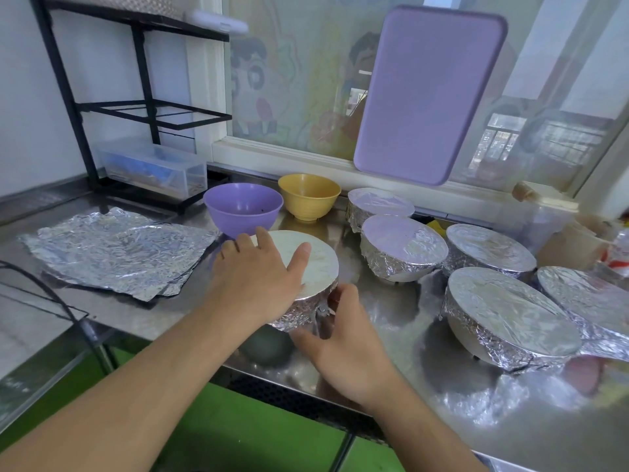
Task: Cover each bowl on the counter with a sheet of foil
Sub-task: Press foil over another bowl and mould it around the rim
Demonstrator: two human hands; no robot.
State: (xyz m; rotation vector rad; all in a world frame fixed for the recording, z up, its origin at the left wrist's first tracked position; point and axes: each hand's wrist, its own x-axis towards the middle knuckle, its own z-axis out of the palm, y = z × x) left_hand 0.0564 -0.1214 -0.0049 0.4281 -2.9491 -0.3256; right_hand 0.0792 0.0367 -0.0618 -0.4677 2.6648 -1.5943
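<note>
Both forearms reach in from the near edge toward a foil-wrapped bowl (306,294) at the front middle of the steel table (425,396). On top of this bowl the left hand (258,277) lies flat, fingers straight and spread over the smooth foil, thumb pointing toward the far rim. Against the bowl's near right side the right hand (343,338) presses the crumpled foil skirt, its fingers curled round the wall of the bowl.

Left of that bowl lies a stack of foil sheets (115,250), wrinkled and flat on the table. Just behind the bowl stands an uncovered purple bowl (243,207), and beside it, farther back, an uncovered yellow bowl (309,195). Right of the held bowl sit five covered bowls (403,247), each with foil drawn tight across the mouth and folded down the sides; two lie toward the back, one in the middle, and two nearer the right edge.

Behind the bowl, a purple cutting board (425,93) leans upright against the window. Far left of the bowl stands a black wire rack (112,107) with a clear plastic box (153,172) at its foot.
</note>
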